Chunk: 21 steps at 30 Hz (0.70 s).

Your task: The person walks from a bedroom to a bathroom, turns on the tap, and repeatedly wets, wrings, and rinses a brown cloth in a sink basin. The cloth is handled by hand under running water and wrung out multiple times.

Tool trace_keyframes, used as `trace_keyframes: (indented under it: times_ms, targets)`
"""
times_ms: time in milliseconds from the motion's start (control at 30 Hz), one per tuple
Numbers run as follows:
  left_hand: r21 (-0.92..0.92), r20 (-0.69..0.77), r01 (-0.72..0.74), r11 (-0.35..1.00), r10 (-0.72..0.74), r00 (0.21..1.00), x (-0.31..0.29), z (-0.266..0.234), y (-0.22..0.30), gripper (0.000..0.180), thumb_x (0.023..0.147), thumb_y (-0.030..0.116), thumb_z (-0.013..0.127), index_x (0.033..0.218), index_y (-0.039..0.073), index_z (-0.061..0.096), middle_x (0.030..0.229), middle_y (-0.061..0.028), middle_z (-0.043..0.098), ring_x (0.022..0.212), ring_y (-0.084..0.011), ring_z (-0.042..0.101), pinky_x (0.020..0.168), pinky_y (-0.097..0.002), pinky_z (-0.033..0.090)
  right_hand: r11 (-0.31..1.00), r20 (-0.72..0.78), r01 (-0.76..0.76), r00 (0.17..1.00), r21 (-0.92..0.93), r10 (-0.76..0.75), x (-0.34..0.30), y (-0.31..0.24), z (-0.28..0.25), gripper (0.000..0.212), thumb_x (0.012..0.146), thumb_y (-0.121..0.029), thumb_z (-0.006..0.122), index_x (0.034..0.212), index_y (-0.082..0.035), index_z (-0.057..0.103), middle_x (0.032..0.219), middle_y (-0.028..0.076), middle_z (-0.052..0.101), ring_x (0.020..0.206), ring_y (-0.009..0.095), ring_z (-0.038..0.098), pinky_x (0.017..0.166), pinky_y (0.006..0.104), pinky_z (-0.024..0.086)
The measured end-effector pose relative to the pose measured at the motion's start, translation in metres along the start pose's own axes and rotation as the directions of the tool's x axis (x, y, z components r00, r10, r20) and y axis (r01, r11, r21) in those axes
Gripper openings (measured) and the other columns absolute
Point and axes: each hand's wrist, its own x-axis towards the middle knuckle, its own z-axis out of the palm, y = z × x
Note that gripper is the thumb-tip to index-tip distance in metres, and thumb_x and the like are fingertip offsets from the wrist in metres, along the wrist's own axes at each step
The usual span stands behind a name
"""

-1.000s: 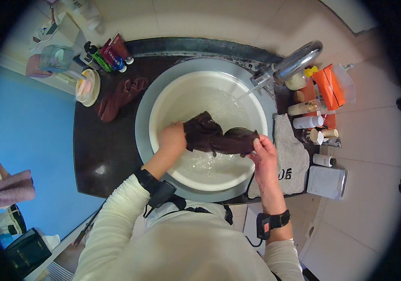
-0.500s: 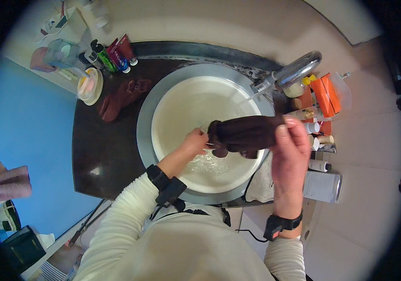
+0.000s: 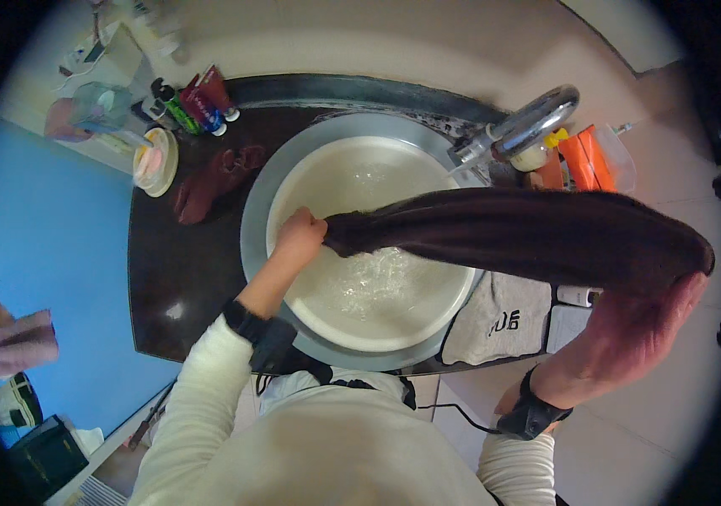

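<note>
A long dark brown cloth point(image 3: 503, 236), stretched out like a stocking, hangs across the white basin point(image 3: 280, 215) between my hands. My left hand point(image 3: 300, 236) is closed round its narrow gathered end, above the left part of the basin. At the far right, beyond the basin, my right hand point(image 3: 651, 333) grips the wider end; its fingertips are partly hidden by the cloth. Rippling water lies in the basin, which sits inside a grey sink point(image 3: 257, 228). A chrome faucet point(image 3: 529, 131) reaches over the back right of the rim.
On the dark counter point(image 3: 179, 287) lies a twisted reddish-brown cloth point(image 3: 217, 185). Tubes and bottles point(image 3: 200, 105) stand behind it, near a soap dish point(image 3: 156, 164). To the right are a grey towel point(image 3: 495, 316) and an orange packet point(image 3: 588, 160).
My right hand has moved far right and my left hand left and slightly away from me. The cloth, bunched before, is now pulled out long between them.
</note>
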Motion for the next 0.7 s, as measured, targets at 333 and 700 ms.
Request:
trace_keyframes:
  times_ms: [333,700]
  targets:
    - [0.391,-0.027,-0.073,0.917,0.09,0.996,-0.01,0.054,0.026,0.051,0.089,0.036,0.054,0.135,0.021,0.038,0.147,-0.0182,0.015,0.128,-0.0462,0.025,0.092,-0.06,0.038,0.032,0.153,0.182,0.707,-0.983,0.69,-0.086,0.21,-0.09,0.04,0.081,-0.029,0.067,0.112,-0.005,0.059,0.115,0.018,0.052,0.097,0.036,0.055,0.085,0.0403,0.046]
    - [0.517,0.083,-0.066,0.854,0.027,0.996,0.021,0.108,-0.013,0.048,0.09,0.036,0.051,0.136,0.024,0.042,0.145,-0.0196,0.023,0.134,-0.0433,0.017,0.094,-0.0699,0.023,-0.17,0.157,0.731,0.356,-0.661,0.921,-0.14,0.307,-0.129,0.063,0.081,-0.021,0.058,0.139,-0.031,0.036,0.144,0.011,0.031,0.128,0.042,0.033,0.086,0.0557,0.044]
